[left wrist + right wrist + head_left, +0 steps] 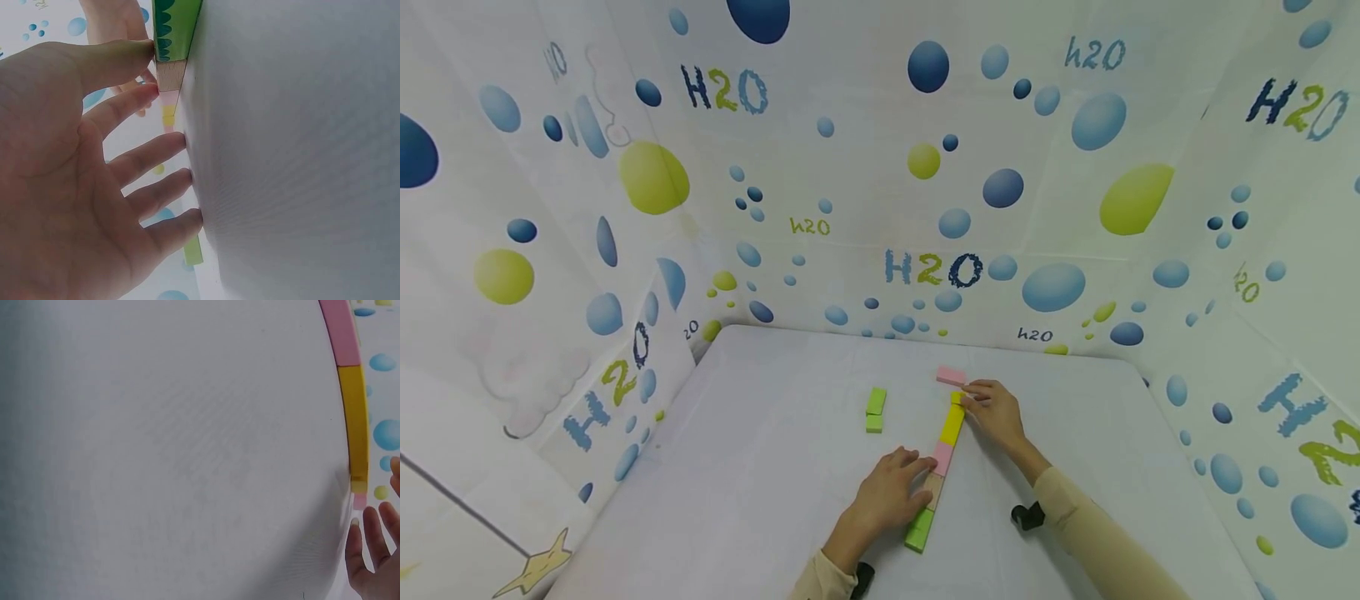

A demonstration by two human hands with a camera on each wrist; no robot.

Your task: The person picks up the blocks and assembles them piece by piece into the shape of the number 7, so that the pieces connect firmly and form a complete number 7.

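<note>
Row of blocks (952,427) (green, plain wood, pink, yellow) lies on the white bench (722,483). Left hand (887,490): grip apart, fingertips at row's side. Right hand (997,413): grip apart, at small yellow end block (957,398). Loose pink block (951,376) just beyond; two green blocks (877,401) off left.

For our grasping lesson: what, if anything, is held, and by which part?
The left hand holds nothing, fingers spread beside the row of coloured rectangular blocks. The right hand is at the small yellow rectangular block; whether it's pinched cannot be told.
</note>
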